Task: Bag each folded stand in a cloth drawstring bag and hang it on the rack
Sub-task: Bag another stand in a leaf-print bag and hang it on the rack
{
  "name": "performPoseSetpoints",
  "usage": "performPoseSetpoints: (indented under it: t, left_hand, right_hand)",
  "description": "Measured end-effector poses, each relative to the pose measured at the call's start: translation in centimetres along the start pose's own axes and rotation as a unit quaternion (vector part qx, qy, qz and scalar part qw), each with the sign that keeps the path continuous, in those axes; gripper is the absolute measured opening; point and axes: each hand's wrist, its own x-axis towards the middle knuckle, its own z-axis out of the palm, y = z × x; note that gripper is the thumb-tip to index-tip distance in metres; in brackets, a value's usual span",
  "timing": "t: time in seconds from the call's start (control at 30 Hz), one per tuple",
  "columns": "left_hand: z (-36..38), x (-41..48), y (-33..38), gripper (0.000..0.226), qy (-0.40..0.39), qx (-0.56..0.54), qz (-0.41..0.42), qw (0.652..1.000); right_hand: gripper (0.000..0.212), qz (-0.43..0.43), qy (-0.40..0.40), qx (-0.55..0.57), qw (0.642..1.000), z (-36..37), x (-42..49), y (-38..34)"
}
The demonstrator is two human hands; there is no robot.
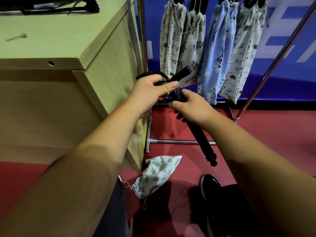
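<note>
Got a long black folded stand [201,134] tilted above the red floor [273,134], gripped round the shaft by the right hand [193,106], fingers curled tight, and clutched at its looped top end by the left hand [150,93]. White leaf-print cloth drawstring bag [157,175] lying crumpled underneath, near the chrome rack [179,142].

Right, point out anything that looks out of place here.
One leaf-print bag lies crumpled on the red floor by the cabinet corner, while four other bags hang on the rack. The left hand and right hand hold the black stand unbagged. A small metal pin lies loose on the cabinet top.
</note>
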Motion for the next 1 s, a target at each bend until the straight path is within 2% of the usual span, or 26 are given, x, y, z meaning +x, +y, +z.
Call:
performPoseSetpoints:
  t: [0.07, 0.13, 0.2, 0.43, 0.53, 0.63, 0.7, 0.87, 0.93, 1.0]
  left_hand:
    - [0.0, 0.0, 0.0, 0.023, 0.012, -0.01, -0.016, 1.0]
    - [-0.1, 0.1, -0.2, 0.036, 0.037, -0.006, -0.036, 0.999]
    - [-0.4, 0.2, -0.7, 0.036, 0.054, 0.016, -0.066, 0.996]
    - [1.0, -1.7, -5.2, 0.03, -0.033, 0.135, -0.167, 0.976]
    - [2.6, -3.4, -9.0, 0.027, -0.091, 0.199, -0.196, 0.956]
    - [3.2, -4.6, -13.4, 0.029, -0.17, 0.279, -0.199, 0.924]
    - [3.3, -4.7, -15.6, 0.03, -0.19, 0.299, -0.22, 0.909]
    - [4.1, -4.5, -21.5, 0.048, -0.182, 0.238, -0.343, 0.89]
    - [3.8, -5.6, -24.6, 0.052, -0.192, 0.259, -0.369, 0.872]
    - [3.4, -7.3, -27.5, 0.056, -0.237, 0.324, -0.383, 0.832]
  right_hand:
    - [0.013, 0.002, 0.008, -0.009, 1.0, -0.2, 0.1, 0.1]
    - [0.008, 0.008, 0.016, -0.021, 1.0, -0.3, 0.3, 0.3]
    - [0.008, 0.021, 0.023, -0.034, 0.999, -0.4, 0.4, 0.7]
    - [0.019, 0.087, -0.016, -0.159, 0.983, 1.0, -0.3, 3.8]
    - [0.024, 0.131, -0.072, -0.243, 0.958, 3.0, -1.3, 6.5]
    - [0.025, 0.193, -0.12, -0.267, 0.937, 4.6, -2.1, 9.8]
    - [0.02, 0.223, -0.119, -0.263, 0.931, 5.3, -2.1, 11.4]
    - [0.023, 0.257, -0.113, -0.238, 0.93, 8.1, -1.4, 15.9]
    - [0.022, 0.286, -0.104, -0.218, 0.927, 9.7, -1.8, 18.4]
    - [0.021, 0.323, -0.111, -0.204, 0.918, 11.2, -2.4, 20.5]
